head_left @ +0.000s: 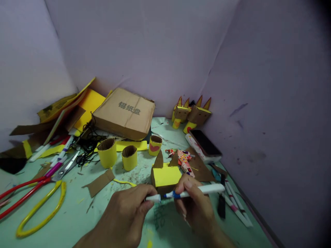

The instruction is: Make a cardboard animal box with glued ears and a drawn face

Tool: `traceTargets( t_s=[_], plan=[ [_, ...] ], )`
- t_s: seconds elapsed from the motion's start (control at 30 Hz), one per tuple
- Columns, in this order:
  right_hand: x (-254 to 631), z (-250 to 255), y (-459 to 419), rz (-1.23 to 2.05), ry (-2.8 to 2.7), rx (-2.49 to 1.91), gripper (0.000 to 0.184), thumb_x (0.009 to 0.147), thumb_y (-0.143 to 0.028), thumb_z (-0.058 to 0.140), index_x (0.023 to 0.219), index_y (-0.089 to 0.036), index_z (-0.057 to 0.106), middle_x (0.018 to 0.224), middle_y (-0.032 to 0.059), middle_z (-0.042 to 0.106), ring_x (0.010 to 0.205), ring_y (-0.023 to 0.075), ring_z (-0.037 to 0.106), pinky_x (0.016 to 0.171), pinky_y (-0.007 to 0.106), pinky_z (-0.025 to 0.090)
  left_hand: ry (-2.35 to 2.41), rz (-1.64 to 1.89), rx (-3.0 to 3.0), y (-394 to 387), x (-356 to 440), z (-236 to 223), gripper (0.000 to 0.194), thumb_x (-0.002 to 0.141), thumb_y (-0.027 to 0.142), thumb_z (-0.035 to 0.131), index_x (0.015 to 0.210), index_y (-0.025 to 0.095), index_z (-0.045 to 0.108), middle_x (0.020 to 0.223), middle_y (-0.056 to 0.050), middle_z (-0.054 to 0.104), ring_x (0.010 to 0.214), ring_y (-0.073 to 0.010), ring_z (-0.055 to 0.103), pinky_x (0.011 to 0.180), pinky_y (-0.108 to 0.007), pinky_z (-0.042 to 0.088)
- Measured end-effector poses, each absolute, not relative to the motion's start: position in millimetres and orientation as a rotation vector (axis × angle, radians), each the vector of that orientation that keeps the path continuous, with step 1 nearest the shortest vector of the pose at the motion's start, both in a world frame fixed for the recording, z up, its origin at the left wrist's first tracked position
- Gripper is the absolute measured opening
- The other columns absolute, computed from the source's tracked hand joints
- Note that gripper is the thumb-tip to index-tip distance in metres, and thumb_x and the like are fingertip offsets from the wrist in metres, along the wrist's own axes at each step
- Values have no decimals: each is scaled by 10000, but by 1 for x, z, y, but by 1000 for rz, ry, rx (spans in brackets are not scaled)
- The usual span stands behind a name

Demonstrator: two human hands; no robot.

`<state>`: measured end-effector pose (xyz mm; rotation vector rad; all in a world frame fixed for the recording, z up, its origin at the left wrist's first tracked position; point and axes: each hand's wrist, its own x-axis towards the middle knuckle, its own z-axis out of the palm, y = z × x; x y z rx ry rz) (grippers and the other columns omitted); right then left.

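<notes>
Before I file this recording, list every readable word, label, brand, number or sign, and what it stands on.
"锡纸盘": flat brown cardboard box.
Drawn red heart: short yellow cardboard tube; also the rightmost yellow-and-brown cardboard figure.
Dark scrawl on pale green tabletop: unreadable.
Dark print on yellow cardboard sheet: blurred.
Red-and-white patterned wrappers: any print too small.

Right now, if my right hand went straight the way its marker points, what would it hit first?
Probably the white marker cap in your left hand; the blue-tipped marker in your right hand points at it, though depth is unclear.
</notes>
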<state>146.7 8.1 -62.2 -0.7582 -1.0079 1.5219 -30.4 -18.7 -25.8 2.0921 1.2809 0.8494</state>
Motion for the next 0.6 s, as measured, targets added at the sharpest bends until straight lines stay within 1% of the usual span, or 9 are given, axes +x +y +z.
traceTargets(
  t_s=[0.2,0.23,0.3,0.37,0.4,0.43,0.47,0.53,0.6],
  plan=[
    [148,-59,6,1439,-1025,-761,360,808,-483,536,616,-181,573,320,-75,395,263,62,269,294,164,191,1319,811,2106,-19,-33,-24,219,890,296,378,875,244,590,736,-1,653,635,-159,585,602,-245,404],
    [151,-57,7,1352,-991,-756,344,813,-467,538,620,-184,578,326,-74,402,273,65,288,302,165,206,1354,759,2134,-18,-36,-24,219,885,292,380,868,242,592,738,-9,652,645,-168,584,609,-253,404],
    [158,-52,12,1080,-888,-762,281,815,-443,549,687,-199,608,397,-59,486,345,85,404,364,176,322,1468,588,2164,-14,-45,-26,211,868,276,395,853,236,602,772,-30,660,699,-196,594,631,-273,408],
    [167,-49,20,795,-818,-823,203,793,-420,590,820,-223,633,595,-27,622,554,128,569,556,231,464,1571,397,2148,-8,-53,-29,208,850,244,406,834,233,613,807,-41,668,759,-221,605,654,-290,416],
    [172,-48,24,715,-833,-870,207,767,-397,626,890,-231,631,725,-6,666,695,157,615,674,274,487,1603,330,2134,-5,-57,-31,210,843,226,407,830,230,617,817,-44,669,782,-230,609,665,-298,422],
    [176,-49,28,700,-890,-916,259,738,-363,662,959,-235,618,865,19,684,841,190,626,783,318,476,1622,287,2125,-3,-59,-33,215,839,211,406,824,227,620,819,-47,668,792,-235,612,672,-304,428],
    [180,-49,31,751,-982,-951,334,712,-318,688,1023,-238,595,997,43,674,974,220,606,868,355,446,1627,265,2123,-1,-61,-35,222,835,200,402,812,223,622,819,-50,666,793,-238,614,678,-312,435],
    [186,-53,35,960,-1203,-952,491,683,-235,702,1140,-250,524,1211,79,596,1162,256,519,972,406,379,1619,273,2134,0,-61,-38,224,832,203,411,820,219,634,882,-64,666,826,-247,617,716,-337,449],
    [190,-58,38,1152,-1382,-884,599,678,-193,692,1219,-269,447,1346,93,489,1263,264,427,1020,432,333,1637,372,2131,0,-57,-41,229,822,231,447,938,218,644,1059,-92,649,966,-277,597,816,-382,443]
  ],
)
